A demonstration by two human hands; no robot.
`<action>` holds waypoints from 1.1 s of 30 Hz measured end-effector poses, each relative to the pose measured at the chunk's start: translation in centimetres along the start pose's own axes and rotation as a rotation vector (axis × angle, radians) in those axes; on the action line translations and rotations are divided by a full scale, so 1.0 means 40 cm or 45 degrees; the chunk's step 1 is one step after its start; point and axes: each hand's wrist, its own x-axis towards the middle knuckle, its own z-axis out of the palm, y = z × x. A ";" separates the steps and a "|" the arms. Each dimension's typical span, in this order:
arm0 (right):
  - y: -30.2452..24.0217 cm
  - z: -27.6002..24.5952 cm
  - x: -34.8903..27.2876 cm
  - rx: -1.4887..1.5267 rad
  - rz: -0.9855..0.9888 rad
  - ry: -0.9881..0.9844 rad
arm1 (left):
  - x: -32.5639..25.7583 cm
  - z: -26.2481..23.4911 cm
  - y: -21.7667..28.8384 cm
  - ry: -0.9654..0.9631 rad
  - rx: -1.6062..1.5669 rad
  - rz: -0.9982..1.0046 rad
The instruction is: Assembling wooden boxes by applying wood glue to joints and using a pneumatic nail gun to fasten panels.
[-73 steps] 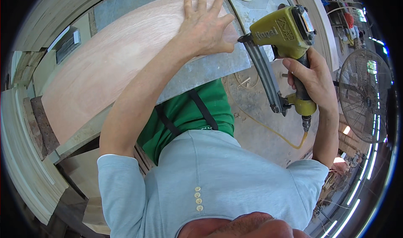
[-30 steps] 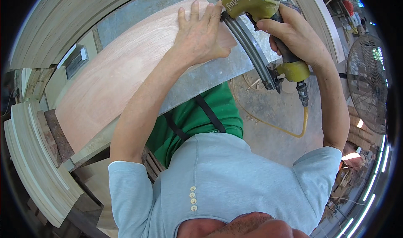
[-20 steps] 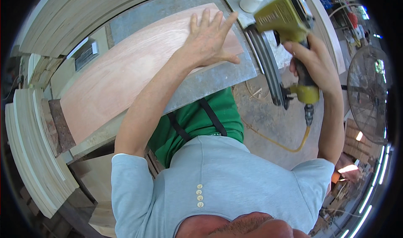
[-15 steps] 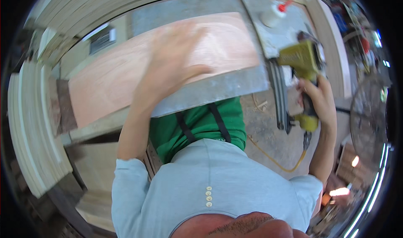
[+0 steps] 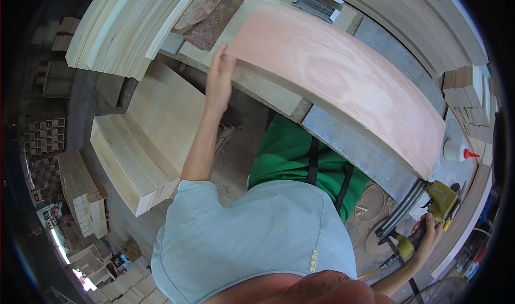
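A long pinkish wooden panel (image 5: 343, 78) with a raised edge along its near side lies across the workbench (image 5: 348, 140). At its left end is my left hand (image 5: 219, 86), fingers stretched out, at or against the near corner; contact is hard to make out. My right hand (image 5: 426, 234) is wrapped round the handle of an olive-green pneumatic nail gun (image 5: 442, 199). The gun's nose is close to the panel's right end, and its dark magazine slants down to the left. An air hose (image 5: 370, 273) runs from its base.
A white glue bottle (image 5: 455, 150) with a red tip stands right of the panel. A rough reddish-brown block (image 5: 217, 22) rests beyond my left hand. Stacked boards (image 5: 120, 27) rise at left, more boards (image 5: 413, 17) at the back. A pale wooden assembly (image 5: 134, 164) stands lower left.
My view has swung left. My left hand has gone from over the panel's top to its left end. The nail gun, still in my right hand, has its nose closer to the panel's right end.
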 end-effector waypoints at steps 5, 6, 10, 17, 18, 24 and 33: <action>-0.005 -0.054 0.059 -0.141 -0.103 0.100 | -0.078 0.101 0.022 -0.260 -0.008 0.050; -0.008 -0.063 0.064 -0.139 -0.050 0.099 | -0.086 0.106 0.024 -0.308 0.180 0.095; -0.035 -0.088 0.043 -0.287 -0.142 0.245 | -0.037 0.063 0.030 -0.482 0.327 0.141; -0.167 -0.018 -0.065 -0.313 -0.286 0.275 | 0.096 0.002 0.013 -0.858 0.351 0.407; -0.192 0.009 -0.079 -0.261 -0.311 0.235 | 0.102 0.002 0.006 -0.844 0.341 0.416; -0.362 0.256 -0.128 -0.342 -0.482 -0.017 | 0.109 -0.001 -0.030 -0.822 0.264 0.505; -0.545 0.699 -0.178 -0.488 -0.479 -0.810 | 0.118 -0.005 -0.049 -0.873 0.221 0.504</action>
